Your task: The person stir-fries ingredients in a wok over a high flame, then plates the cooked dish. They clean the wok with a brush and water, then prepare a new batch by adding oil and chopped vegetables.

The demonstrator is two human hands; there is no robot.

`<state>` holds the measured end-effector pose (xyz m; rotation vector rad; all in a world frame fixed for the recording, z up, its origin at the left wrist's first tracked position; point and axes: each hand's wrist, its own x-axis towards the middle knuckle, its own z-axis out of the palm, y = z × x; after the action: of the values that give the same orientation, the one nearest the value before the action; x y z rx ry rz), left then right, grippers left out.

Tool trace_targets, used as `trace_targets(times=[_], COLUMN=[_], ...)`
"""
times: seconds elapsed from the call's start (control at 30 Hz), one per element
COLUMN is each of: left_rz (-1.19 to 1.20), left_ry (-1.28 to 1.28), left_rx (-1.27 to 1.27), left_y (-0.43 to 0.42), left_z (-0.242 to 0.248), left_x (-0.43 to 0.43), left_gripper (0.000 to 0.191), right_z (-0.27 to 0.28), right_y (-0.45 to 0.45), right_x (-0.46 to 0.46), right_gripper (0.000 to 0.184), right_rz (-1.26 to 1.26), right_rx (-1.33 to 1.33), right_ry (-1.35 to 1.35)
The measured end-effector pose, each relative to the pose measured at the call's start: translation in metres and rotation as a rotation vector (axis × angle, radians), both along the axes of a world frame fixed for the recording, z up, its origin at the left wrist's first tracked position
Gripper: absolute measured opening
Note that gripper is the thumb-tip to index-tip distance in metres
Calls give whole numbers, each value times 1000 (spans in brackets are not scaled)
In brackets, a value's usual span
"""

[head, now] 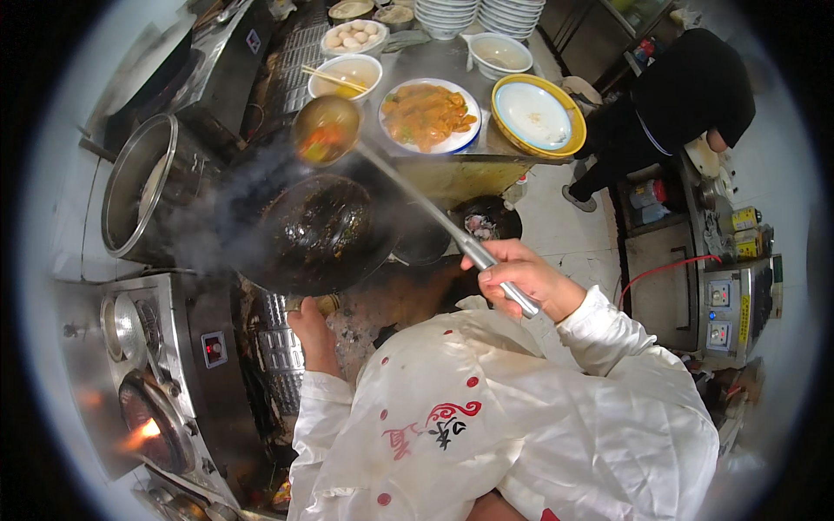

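My left hand (314, 331) is closed around the short handle of a black wok (316, 225), which is tilted and steaming, with oily brown residue inside. In my right hand (521, 277) is the metal handle of a long ladle (327, 130). The ladle's bowl holds red and green food in liquid and hangs above the wok's far rim. Just right of the bowl, a white plate (474, 132) carries glossy orange-brown food pieces. A white bowl (378, 70) with chopsticks (332, 78) and yellow liquid stands behind the ladle.
A yellow basin (578, 140) holds a white plate. Stacked bowls (445, 14) and a bowl of eggs (352, 36) stand farther back. A tall steel pot (171, 169) is at left, with a burner flame (148, 430) below it. Another person (690, 91) bends over at upper right. A dark pan (508, 218) sits low.
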<state>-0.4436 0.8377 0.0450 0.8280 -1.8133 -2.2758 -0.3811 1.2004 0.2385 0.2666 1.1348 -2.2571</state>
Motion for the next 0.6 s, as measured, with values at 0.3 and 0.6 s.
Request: trace_targets(times=[0.3, 0.6], left_rz=[55, 103], left_ry=[-36, -48], left_rx=[8, 32], left_y=[12, 30], left_z=[15, 22], left_x=[4, 5], left_gripper=[13, 11], right_z=[-33, -84], right_y=[68, 111], right_x=[-3, 2], right_gripper=[31, 38], right_rz=[-66, -166], right_rx=[1272, 1587], right_ry=[319, 537])
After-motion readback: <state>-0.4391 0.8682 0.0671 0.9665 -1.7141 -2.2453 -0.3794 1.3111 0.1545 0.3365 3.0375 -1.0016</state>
